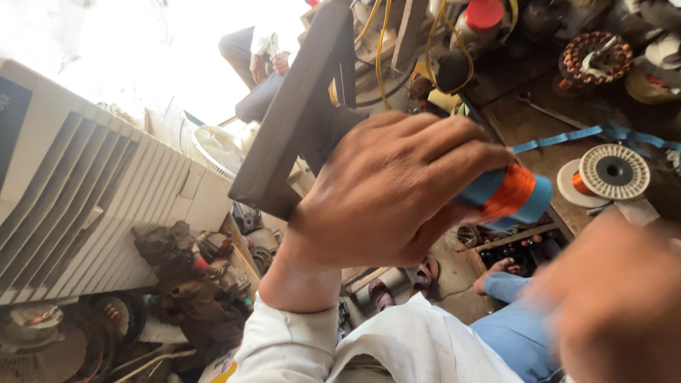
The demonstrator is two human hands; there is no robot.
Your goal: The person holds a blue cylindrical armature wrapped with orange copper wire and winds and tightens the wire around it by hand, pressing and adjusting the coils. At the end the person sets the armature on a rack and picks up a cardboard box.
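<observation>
My left hand point(397, 191) is closed around a small blue spool wound with orange copper wire point(512, 195), held up in the middle of the view. My right hand point(613, 298) is a blur at the lower right, close below the spool; whether it holds anything is unclear. A blue strip point(567, 137) runs from near the spool across the wooden bench point(525, 120). My white sleeve and blue trousers show at the bottom.
A white reel of copper wire point(613, 172) lies on the bench at right, a wound motor stator point(592, 60) behind it. A white louvred cooler point(92, 206) fills the left. Motor parts point(198, 269) pile below. Another person sits at the top point(259, 60).
</observation>
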